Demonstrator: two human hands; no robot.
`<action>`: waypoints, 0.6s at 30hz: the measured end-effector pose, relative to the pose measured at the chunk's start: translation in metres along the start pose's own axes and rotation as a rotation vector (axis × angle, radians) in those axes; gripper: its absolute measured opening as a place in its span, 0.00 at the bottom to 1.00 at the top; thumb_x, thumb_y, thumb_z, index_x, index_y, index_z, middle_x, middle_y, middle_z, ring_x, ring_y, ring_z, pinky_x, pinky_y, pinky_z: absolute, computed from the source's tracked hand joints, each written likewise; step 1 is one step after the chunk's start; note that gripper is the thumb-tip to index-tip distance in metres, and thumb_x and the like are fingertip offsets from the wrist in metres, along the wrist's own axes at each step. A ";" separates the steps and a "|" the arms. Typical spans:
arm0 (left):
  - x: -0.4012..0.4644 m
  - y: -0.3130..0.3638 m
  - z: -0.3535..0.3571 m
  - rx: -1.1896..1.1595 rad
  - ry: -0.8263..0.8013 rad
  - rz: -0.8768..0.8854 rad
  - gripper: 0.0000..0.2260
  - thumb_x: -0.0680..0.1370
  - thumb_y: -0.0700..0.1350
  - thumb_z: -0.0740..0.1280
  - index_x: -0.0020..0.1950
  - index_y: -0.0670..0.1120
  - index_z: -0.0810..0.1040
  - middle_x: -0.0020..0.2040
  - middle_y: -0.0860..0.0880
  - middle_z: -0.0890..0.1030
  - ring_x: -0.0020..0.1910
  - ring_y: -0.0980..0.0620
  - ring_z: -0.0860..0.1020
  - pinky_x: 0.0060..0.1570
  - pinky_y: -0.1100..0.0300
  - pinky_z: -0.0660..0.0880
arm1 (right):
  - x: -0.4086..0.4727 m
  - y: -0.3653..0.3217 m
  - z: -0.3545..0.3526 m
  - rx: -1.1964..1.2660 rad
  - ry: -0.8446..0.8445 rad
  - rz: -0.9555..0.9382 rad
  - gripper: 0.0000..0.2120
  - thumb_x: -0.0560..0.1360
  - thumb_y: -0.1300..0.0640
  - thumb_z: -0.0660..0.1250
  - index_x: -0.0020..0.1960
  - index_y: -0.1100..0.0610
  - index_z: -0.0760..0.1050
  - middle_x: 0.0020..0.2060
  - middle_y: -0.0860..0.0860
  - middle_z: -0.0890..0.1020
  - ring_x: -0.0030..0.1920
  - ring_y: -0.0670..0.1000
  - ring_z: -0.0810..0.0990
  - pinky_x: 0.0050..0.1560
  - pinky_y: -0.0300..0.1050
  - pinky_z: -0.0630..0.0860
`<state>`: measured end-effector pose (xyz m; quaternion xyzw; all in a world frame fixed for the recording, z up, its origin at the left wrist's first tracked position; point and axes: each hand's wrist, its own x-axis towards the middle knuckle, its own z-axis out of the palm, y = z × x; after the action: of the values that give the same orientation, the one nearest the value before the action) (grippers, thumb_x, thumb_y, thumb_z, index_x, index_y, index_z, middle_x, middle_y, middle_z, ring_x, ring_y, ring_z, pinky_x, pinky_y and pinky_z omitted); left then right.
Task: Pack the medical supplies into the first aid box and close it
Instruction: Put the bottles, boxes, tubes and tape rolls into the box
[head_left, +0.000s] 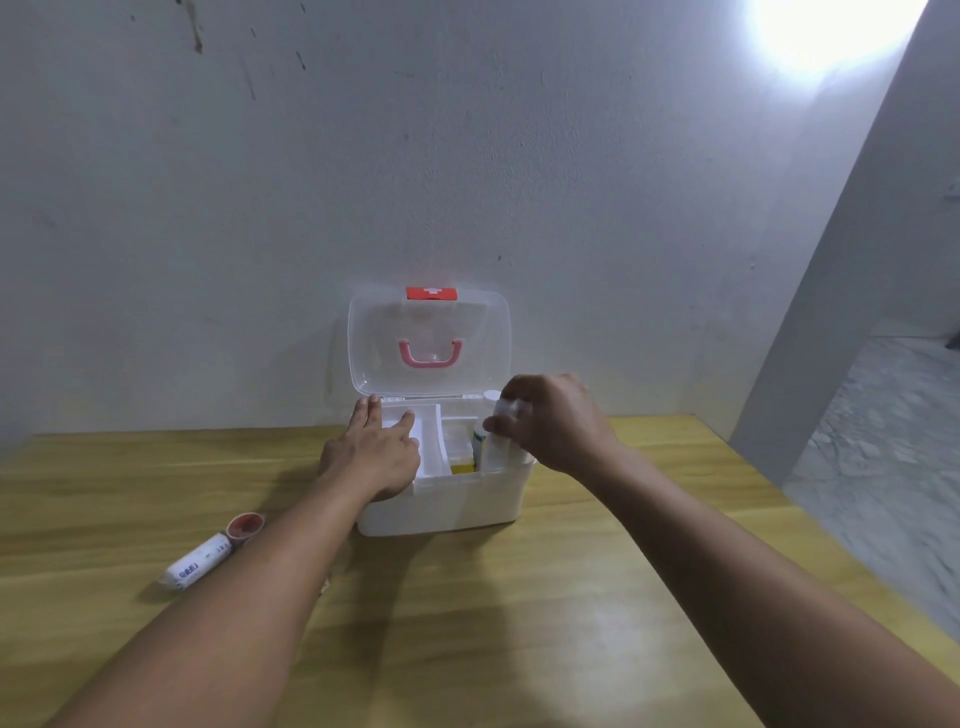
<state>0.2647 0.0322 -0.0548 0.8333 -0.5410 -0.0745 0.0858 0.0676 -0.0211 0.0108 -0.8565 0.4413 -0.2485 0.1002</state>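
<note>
Two items, a bandage roll (200, 564) and tape (245, 526), wait on the table (519, 623). Right hand (553, 423) grips a white bottle (496, 441), lowering it into the box (447, 501); left hand (376, 449) rests flat, fingers spread, on the tray (428, 441). Lid (428, 343) stands open.

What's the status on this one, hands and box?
Left hand flat on tray; right hand lowering white bottle into first aid box. Lid open. Bandage roll, tape roll unpacked.

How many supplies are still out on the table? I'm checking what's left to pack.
2: a white bandage roll left of the box, and a small red tape roll touching its far end. The left forearm may hide others.
</note>
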 end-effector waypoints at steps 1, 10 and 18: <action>0.000 0.000 0.000 0.001 0.000 0.000 0.24 0.81 0.51 0.43 0.78 0.56 0.46 0.79 0.46 0.39 0.78 0.49 0.38 0.74 0.43 0.55 | 0.001 0.000 -0.002 0.031 -0.008 0.006 0.19 0.70 0.47 0.74 0.57 0.54 0.80 0.52 0.55 0.83 0.50 0.56 0.79 0.46 0.46 0.75; -0.001 0.001 0.000 -0.002 0.003 0.006 0.24 0.82 0.52 0.43 0.78 0.56 0.46 0.79 0.46 0.39 0.78 0.48 0.38 0.75 0.42 0.54 | 0.001 0.002 0.004 -0.105 -0.181 -0.097 0.11 0.68 0.54 0.76 0.49 0.55 0.84 0.44 0.55 0.83 0.42 0.56 0.80 0.44 0.49 0.80; 0.000 0.001 -0.001 0.005 -0.004 0.002 0.24 0.81 0.51 0.43 0.78 0.56 0.46 0.80 0.46 0.39 0.78 0.49 0.37 0.74 0.43 0.56 | 0.006 -0.005 0.004 -0.327 -0.331 -0.246 0.09 0.74 0.63 0.67 0.50 0.54 0.83 0.43 0.53 0.83 0.39 0.53 0.76 0.36 0.43 0.71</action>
<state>0.2644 0.0319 -0.0541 0.8330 -0.5420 -0.0746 0.0827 0.0761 -0.0232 0.0111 -0.9374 0.3459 -0.0407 0.0002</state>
